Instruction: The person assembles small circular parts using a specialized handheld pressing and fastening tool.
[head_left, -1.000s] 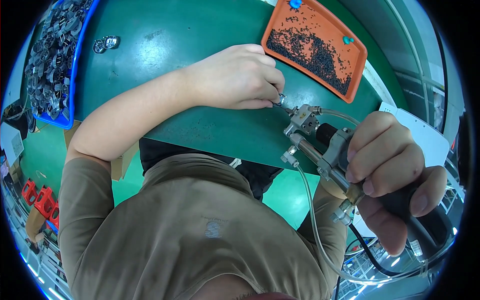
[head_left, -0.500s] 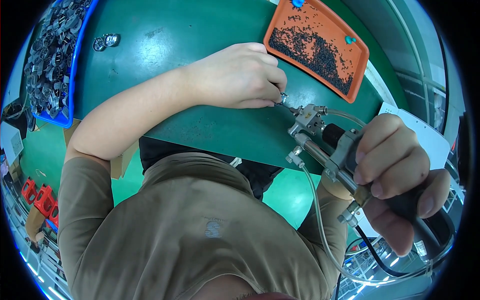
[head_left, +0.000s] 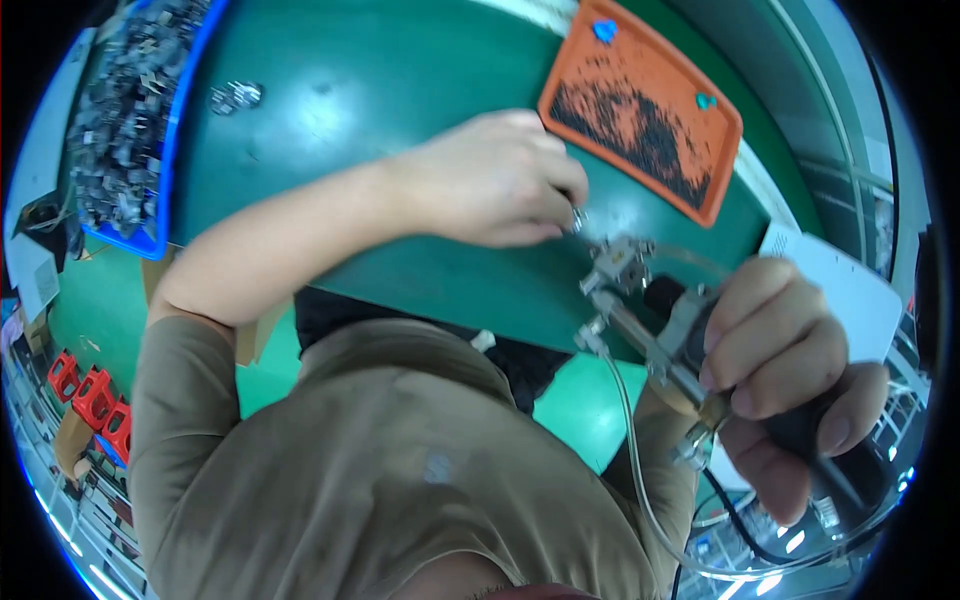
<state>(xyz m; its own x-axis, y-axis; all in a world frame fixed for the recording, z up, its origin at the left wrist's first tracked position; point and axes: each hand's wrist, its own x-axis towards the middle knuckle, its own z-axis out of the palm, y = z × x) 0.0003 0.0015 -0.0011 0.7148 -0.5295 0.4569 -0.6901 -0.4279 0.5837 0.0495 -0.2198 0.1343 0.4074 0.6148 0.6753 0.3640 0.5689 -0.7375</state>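
Observation:
My left hand (head_left: 505, 180) is closed, with thumb and fingers pinching a small shiny metal piece (head_left: 578, 219) just over the green table. Only one end of that piece shows past the fingertips, and blur hides its kind. My right hand (head_left: 785, 350) wraps round the black handle of a pneumatic hand tool (head_left: 640, 320) with a metal body, fittings and hoses. The tool's head points at the metal piece from the right, close beside it. Whether its tip touches the piece is too blurred to tell.
An orange tray (head_left: 728, 160) of tiny black pieces lies beyond my hands. At left, a blue bin (head_left: 172, 150) holds many metal parts, and small shiny parts (head_left: 237, 97) lie near it on the table (head_left: 330, 60). A clear hose (head_left: 640, 450) loops below the tool. Red stools (head_left: 92, 397) stand on the floor.
The whole view has shifted slightly, so most things sit lower and a little to the right, and the picture is blurrier. Both hands keep their holds.

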